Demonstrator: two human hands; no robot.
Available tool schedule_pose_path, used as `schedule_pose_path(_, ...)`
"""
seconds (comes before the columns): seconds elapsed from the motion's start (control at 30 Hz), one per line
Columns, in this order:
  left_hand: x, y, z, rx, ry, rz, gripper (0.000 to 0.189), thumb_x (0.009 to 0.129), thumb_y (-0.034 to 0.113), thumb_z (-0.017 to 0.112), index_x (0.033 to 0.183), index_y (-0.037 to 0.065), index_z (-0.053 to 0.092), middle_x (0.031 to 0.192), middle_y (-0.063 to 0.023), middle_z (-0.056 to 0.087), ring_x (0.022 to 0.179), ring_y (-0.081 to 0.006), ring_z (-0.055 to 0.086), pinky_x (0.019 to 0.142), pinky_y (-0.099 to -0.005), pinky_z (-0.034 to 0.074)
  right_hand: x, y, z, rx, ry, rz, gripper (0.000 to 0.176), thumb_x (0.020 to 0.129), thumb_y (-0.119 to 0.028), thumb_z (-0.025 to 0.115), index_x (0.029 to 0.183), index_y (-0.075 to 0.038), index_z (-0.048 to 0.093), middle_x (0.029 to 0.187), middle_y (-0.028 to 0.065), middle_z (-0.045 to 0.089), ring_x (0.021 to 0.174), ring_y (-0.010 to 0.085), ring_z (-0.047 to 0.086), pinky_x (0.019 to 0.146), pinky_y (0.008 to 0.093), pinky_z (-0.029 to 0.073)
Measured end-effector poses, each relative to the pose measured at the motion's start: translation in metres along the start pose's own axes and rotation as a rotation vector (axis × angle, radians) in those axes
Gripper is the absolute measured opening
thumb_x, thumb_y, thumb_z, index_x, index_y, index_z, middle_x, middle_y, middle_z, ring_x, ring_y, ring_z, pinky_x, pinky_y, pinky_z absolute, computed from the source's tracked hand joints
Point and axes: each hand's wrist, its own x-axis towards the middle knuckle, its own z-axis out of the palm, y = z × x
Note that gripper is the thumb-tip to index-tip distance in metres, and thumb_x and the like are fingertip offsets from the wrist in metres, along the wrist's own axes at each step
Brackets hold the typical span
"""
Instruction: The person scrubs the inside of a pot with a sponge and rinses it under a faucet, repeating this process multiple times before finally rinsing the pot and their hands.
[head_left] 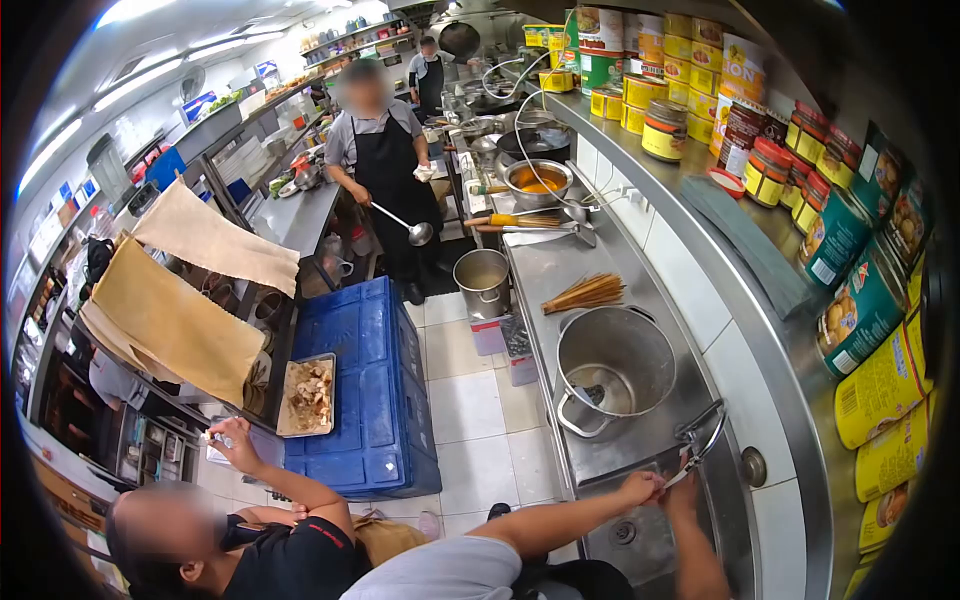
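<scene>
left hand [640, 488] near right over sink [622, 548], fingers curled almost closed, contents cannot tell | right hand [683, 487] touching it, closed around lower end of tap [703, 437] | pot [615, 365] just beyond | best: firm hold, small movements, forearms clear of pot

White floor tiles [470, 400] run toward twelve o'clock. Steel counter [560, 270] at three o'clock; strip lights [215, 47], perhaps fluorescent, at ten.
</scene>
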Motion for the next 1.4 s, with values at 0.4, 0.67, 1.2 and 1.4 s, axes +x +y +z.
schedule_pose_path(0.4,-0.021,0.024,0.064,0.781,0.601,0.040,0.052,0.089,0.037,0.058,0.134,0.012,0.053,0.130,-0.0263,0.056,0.124,-0.0395,0.053,0.102,-0.0550,0.041,-0.038,0.052,0.037,0.559,-0.208,0.199,0.042,0.094,-0.051,0.054,0.107,-0.012,0.060,0.085,0.0016,0.063,0.079,0.0204,0.062,0.076,0.0361,0.055)
schedule_pose_path(0.67,-0.063,-0.007,0.041,-0.026,0.303,0.713,0.068,0.096,0.056,0.048,0.143,0.006,0.046,0.150,-0.0231,0.038,0.139,-0.0397,0.038,0.114,-0.0483,0.032,0.079,0.111,-0.062,0.756,-0.333,0.092,0.026,0.097,-0.032,0.055,0.108,-0.010,0.061,0.096,0.0038,0.065,0.096,0.0222,0.064,0.087,0.0402,0.055)
schedule_pose_path(1.2,0.121,-0.054,0.052,-0.155,0.241,-0.119,0.073,0.096,0.064,0.039,0.107,-0.003,0.065,0.097,-0.0257,0.069,0.107,-0.0359,0.065,0.090,-0.0459,0.048,-0.126,0.006,0.074,0.355,0.113,-0.127,0.049,0.098,-0.033,0.057,0.141,-0.013,0.046,0.142,0.0074,0.045,0.124,0.0226,0.050,0.102,0.0381,0.044)
schedule_pose_path(1.4,0.105,-0.045,0.059,-0.238,0.191,-0.156,0.069,0.095,0.064,0.042,0.113,0.000,0.063,0.105,-0.0241,0.066,0.110,-0.0356,0.063,0.093,-0.0471,0.047,-0.100,0.018,0.072,0.981,-0.236,-0.176,0.054,0.095,-0.052,0.054,0.131,-0.013,0.053,0.132,0.0083,0.055,0.113,0.0192,0.058,0.098,0.0368,0.048)
